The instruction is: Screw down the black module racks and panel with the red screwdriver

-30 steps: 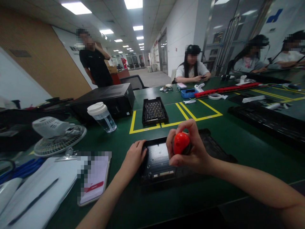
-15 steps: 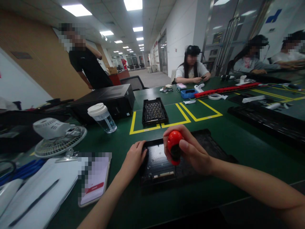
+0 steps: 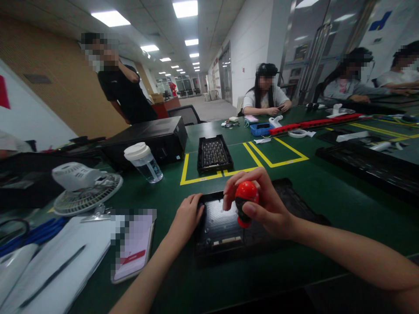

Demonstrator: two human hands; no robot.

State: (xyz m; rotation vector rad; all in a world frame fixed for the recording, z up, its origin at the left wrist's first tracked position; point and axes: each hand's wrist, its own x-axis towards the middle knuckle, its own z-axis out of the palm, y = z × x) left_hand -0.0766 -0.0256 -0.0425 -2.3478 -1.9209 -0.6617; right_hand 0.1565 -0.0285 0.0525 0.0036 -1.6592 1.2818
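Note:
My right hand (image 3: pixel 266 209) is closed around a stubby screwdriver with a red and black handle (image 3: pixel 245 201), held upright with its thin tip down on a flat black device (image 3: pixel 225 224) lying on the green table. My left hand (image 3: pixel 187 219) rests on the device's left edge, fingers curled over it. The device sits partly on a larger black tray (image 3: pixel 294 205).
A black tray of small parts (image 3: pixel 214 153) sits inside yellow floor-tape lines. To the left are a cup with a white lid (image 3: pixel 144 162), a small white fan (image 3: pixel 85 187), a phone (image 3: pixel 132 246) and papers. A black box (image 3: pixel 153 137) stands behind. Other people sit and stand around the table.
My right hand turned the screwdriver from tilted to upright and lowered its tip onto the device. My left hand stayed on the device's edge. The standing person shifted left.

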